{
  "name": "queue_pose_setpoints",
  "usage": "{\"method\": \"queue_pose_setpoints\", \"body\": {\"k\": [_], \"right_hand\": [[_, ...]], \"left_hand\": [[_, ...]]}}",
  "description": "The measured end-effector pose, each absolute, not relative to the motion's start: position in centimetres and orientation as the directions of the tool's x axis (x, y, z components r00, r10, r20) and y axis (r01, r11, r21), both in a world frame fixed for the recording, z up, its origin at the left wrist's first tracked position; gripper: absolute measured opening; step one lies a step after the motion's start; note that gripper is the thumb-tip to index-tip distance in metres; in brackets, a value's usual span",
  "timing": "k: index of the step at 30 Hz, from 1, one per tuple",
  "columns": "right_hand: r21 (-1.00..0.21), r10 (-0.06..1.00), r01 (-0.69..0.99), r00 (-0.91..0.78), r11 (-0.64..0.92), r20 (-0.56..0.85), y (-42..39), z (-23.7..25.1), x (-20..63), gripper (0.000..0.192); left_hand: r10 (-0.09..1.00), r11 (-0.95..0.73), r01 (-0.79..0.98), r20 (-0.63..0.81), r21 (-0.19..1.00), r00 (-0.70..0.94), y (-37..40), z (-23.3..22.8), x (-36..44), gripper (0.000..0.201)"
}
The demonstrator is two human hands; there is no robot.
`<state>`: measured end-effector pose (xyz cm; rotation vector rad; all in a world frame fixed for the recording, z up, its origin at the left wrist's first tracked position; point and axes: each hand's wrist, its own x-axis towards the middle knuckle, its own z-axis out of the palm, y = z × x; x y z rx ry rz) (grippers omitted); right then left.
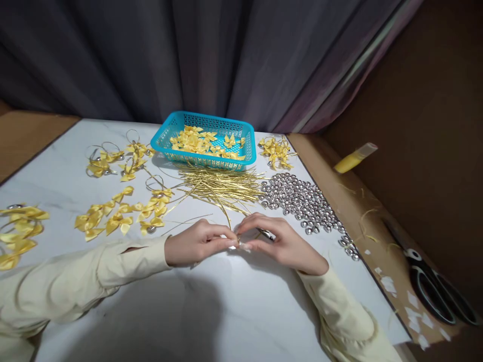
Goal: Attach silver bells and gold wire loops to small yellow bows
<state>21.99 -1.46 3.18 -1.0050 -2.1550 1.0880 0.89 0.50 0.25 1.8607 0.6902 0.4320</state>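
Gold metallic cord (228, 219), thin, shiny, slightly bowed, is pinched just below mid-view, its visible length slanting toward eleven o'clock. Thumb and fingertips of left hand (196, 244) and right hand (285, 242) are closed on it; the gripped end is mostly hidden. From the hands, loose gold cords (226, 187) are heaped toward twelve, silver jingle bells (287, 193) are spread at two, yellow ribbon bows (115, 223) between nine and ten.

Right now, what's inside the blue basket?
Yellow ribbon bows lie in the blue basket, heaped thickest toward the left, with some of the perforated bottom showing toward the right. Whatever is under the heap is covered, so I can't see it.
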Motion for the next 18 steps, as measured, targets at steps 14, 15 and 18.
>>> {"method": "queue_pose_setpoints", "body": {"k": [14,15,18], "right_hand": [[-0.808,0.812,0.415,-0.57,0.418,0.128,-1.73,2.75,21.88,0.002],[-0.804,0.808,0.414,-0.574,0.427,0.133,-1.75,2.76,21.86,0.002],[-0.796,0.802,0.416,-0.581,0.439,0.139,-1.85,2.85,21.73,0.003]], "left_hand": [[0.622,-0.313,0.253,-0.004,0.915,0.783,0.4,0.09,0.75,0.027],[0.618,-0.337,0.249,0.013,0.908,0.786,0.4,0.04,0.74,0.027],[0.611,-0.413,0.244,0.068,0.878,0.789,0.38,-0.15,0.71,0.027]]}}
